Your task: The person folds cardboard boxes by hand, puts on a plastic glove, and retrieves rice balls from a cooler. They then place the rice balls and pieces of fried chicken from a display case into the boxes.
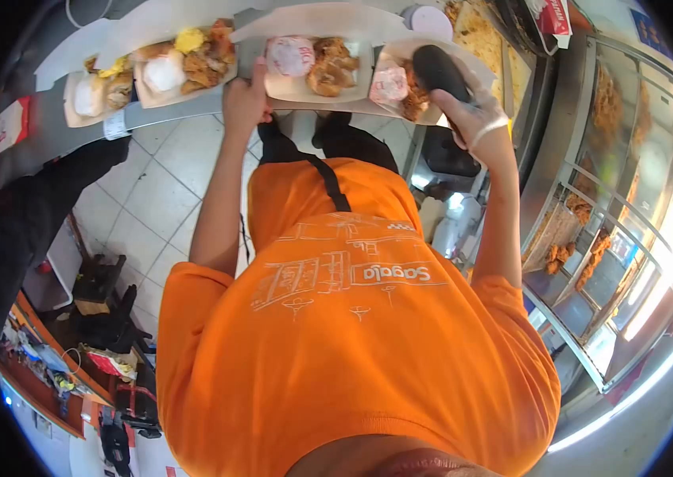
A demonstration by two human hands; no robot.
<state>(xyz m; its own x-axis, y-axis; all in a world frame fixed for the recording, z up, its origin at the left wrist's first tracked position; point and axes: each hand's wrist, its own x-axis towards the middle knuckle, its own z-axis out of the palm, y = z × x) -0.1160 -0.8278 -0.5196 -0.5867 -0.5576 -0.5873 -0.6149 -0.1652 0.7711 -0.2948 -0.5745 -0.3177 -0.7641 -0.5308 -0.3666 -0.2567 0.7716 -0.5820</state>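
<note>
My left hand [247, 99] is closed at the near left corner of a paper box [360, 79], one digit against its side. That box holds a wrapped white bundle [289, 56] and fried chicken [332, 67]. My right hand [475, 119], in a clear glove, grips a dark rounded pestle-like tool [440, 71]. The tool is over the box to the right, which holds a wrapped bundle [389, 83] and chicken pieces [414, 94], partly hidden by the tool. Two more open boxes with white bundles [164, 73] and chicken [207, 70] stand at the left.
A metal counter edge [161, 115] runs below the boxes. At the right is a glass display case [591, 215] with fried pieces inside. Another person's dark-clothed arm or leg [50, 191] shows at the left. A round white lid [432, 22] lies behind the right box.
</note>
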